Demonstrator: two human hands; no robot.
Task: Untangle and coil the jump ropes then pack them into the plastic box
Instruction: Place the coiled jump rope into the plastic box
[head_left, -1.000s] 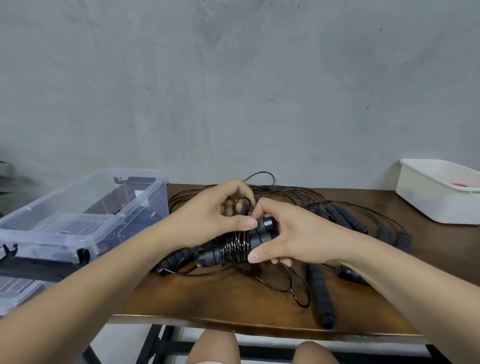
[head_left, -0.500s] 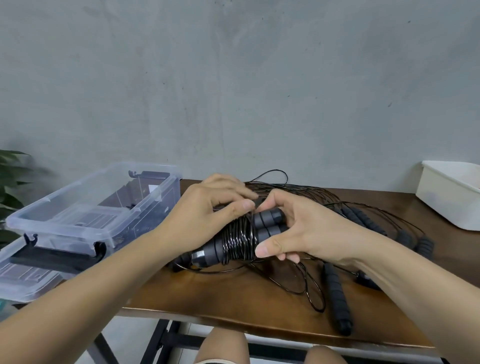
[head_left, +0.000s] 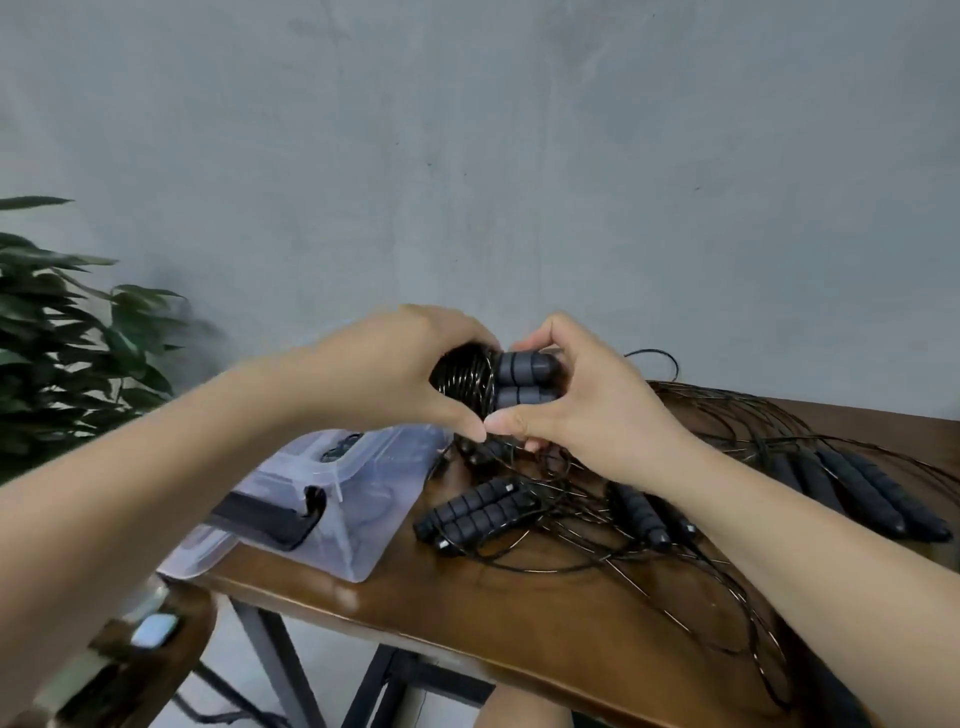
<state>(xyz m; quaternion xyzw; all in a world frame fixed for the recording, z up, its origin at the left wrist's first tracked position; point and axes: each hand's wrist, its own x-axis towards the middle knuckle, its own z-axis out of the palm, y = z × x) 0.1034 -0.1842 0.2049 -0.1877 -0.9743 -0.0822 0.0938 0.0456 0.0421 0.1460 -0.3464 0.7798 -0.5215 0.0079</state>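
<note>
A coiled jump rope (head_left: 511, 382), two grey-black foam handles with thin black cord wound around them, is held up in the air between both hands. My left hand (head_left: 395, 374) grips the wound end on the left. My right hand (head_left: 587, 395) grips the handle ends on the right. Below them a clear plastic box (head_left: 358, 540) with a black latch stands on the table's left corner. More jump ropes (head_left: 480, 514) lie tangled on the brown table (head_left: 467, 608), handles and loose cord spread to the right.
A leafy green plant (head_left: 67, 343) stands at the left by the grey wall. A dark wooden stool or chair (head_left: 171, 660) with a small pale object on it sits at the lower left. Black table legs show underneath.
Both hands have lifted the coiled rope off the table and carried it left, above the plastic box. The view has swung left; the white tub at the right is out of sight.
</note>
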